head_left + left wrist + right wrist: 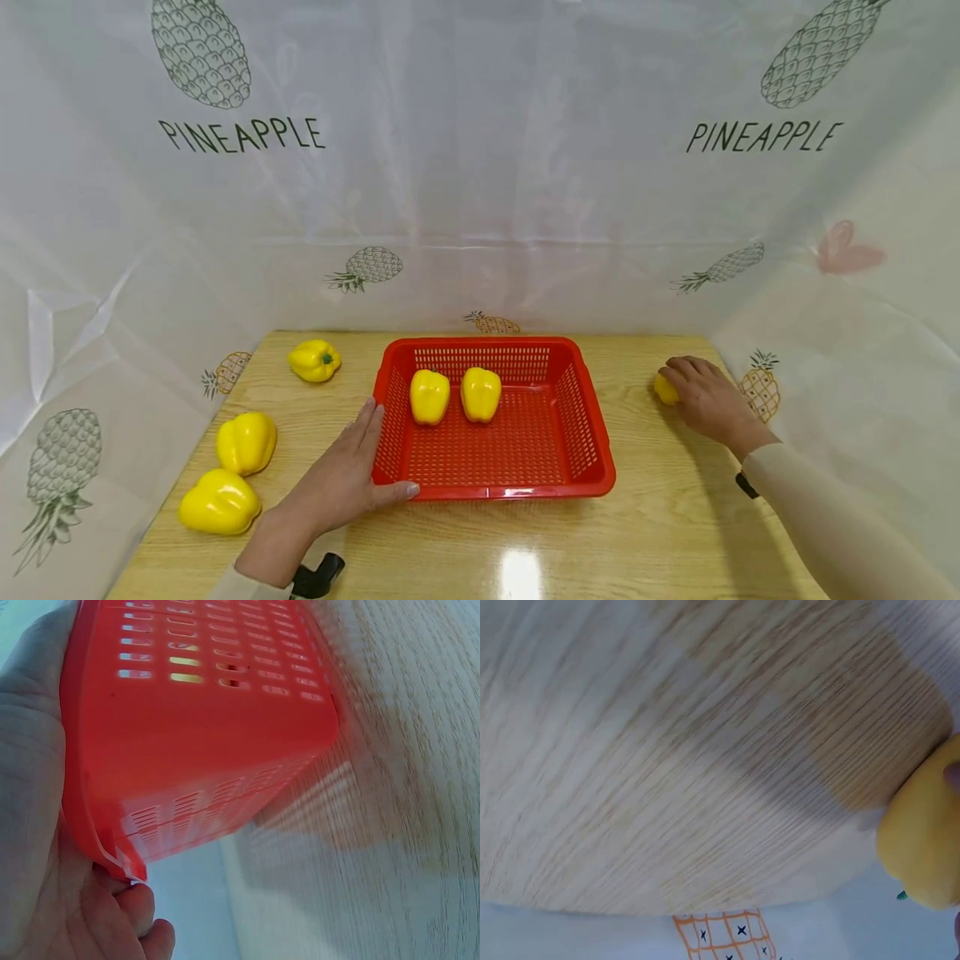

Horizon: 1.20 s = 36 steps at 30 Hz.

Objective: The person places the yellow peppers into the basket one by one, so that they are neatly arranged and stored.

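My left hand (337, 479) rests against the near left corner of a red plastic basket (491, 493), its straight fingers along the left rim and thumb on the front rim. The left wrist view shows that hand touching the rim of the perforated basket (202, 727). Two yellow bell peppers, a left one (430, 397) and a right one (481, 394), stand inside the basket. Right of the basket, my right hand (705, 396) grips another yellow bell pepper (665, 390) from above. That bell pepper (922, 832) is partly cut off in the right wrist view; fingertips touch it.
Three more yellow bell peppers lie on the left side of the wooden table (637, 542): one at the back (315, 361), one in the middle (246, 442) and one nearer me (220, 502). A pineapple-printed white sheet (480, 183) hangs behind the table and at its sides.
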{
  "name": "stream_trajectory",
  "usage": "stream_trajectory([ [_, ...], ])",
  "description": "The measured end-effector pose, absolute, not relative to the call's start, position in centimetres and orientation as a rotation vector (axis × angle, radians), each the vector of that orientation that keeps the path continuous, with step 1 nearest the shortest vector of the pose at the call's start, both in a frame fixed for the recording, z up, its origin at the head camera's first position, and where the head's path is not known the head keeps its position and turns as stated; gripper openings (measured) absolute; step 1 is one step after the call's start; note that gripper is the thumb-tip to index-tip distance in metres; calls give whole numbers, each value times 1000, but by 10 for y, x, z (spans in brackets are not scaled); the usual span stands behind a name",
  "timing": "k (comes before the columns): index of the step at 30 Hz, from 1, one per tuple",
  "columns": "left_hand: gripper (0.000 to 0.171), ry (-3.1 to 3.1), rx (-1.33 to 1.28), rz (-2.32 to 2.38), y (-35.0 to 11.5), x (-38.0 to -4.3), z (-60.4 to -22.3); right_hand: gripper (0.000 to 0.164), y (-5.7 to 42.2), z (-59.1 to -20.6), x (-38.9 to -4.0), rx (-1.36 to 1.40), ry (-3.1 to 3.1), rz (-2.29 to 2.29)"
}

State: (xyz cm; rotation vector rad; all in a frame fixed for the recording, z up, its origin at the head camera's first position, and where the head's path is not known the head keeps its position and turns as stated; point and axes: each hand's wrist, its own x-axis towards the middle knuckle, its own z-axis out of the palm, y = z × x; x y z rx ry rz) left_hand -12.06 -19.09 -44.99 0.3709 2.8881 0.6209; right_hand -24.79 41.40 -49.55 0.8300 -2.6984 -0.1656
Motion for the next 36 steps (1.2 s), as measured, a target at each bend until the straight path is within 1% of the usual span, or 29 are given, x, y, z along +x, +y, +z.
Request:
stream_trajectory([
  [3, 132, 2879, 361, 627, -191, -121, -449, 74, 413, -496, -246, 884, -2645, -178],
  [6, 131, 2878, 358, 624, -191, -122, -449, 77, 410, -497, -245, 857, -2608, -172],
  [9, 131, 2878, 360, 624, -191, -121, -449, 82, 404, -496, -245, 725, -2603, -156],
  [14, 132, 2876, 362, 629, -191, -120, -448, 103, 393, -491, -244, 422, -2703, -114],
  [18, 134, 2879, 377, 630, -191, -120, -448, 109, 390, -490, -243, 267, -2795, -117],
  [24, 133, 2880, 383, 637, -192, -121, -450, 111, 389, -493, -242, 159, -2855, -107],
  [28, 131, 2879, 377, 640, -191, -122, -451, 107, 391, -496, -242, 124, -2882, -94],
  [32, 130, 2886, 389, 632, -190, -121, -450, 102, 393, -497, -242, 140, -2903, -83],
  [36, 130, 2885, 388, 630, -190, -121, -449, 100, 396, -494, -243, 217, -2911, -87],
])
